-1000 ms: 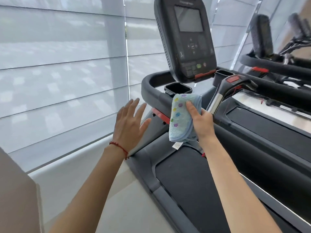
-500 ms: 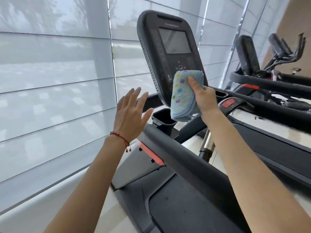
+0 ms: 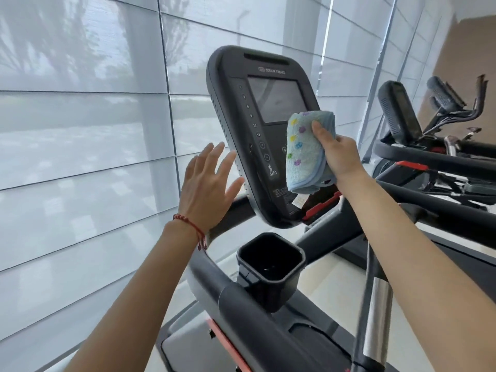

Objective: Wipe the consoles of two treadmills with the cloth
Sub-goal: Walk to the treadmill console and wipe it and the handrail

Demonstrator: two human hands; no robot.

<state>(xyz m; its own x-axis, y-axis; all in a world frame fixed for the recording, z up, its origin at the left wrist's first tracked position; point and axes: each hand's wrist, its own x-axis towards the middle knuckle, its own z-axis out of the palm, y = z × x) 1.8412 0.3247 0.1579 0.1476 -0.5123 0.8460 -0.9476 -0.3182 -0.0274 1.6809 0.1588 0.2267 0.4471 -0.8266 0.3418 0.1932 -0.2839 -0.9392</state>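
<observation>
Hidden or cut off: the cloth [image 3: 308, 151] covers the lower right part of the near console [image 3: 257, 130], including the bottom right corner of its screen [image 3: 273, 100] and whatever controls sit below it. Whether the cloth presses on the console face or sits just off it cannot be told. The fingers of the right hand [image 3: 338, 154] are behind the cloth; only the thumb shows, on its front. The second console [image 3: 400, 114] at the right is seen edge-on, its face out of sight. Lettering on the near console is too small to read surely.

Count: two consoles, one cloth, one cup holder [image 3: 271, 267] below the near console's lower edge.

Hands: right hand grips the folded light blue cloth with coloured dots. Left hand [image 3: 208, 183] is spread, fingers straight, holding nothing, just beside the console's left edge; contact unclear. A red string bracelet [image 3: 192, 226] circles the left wrist.
</observation>
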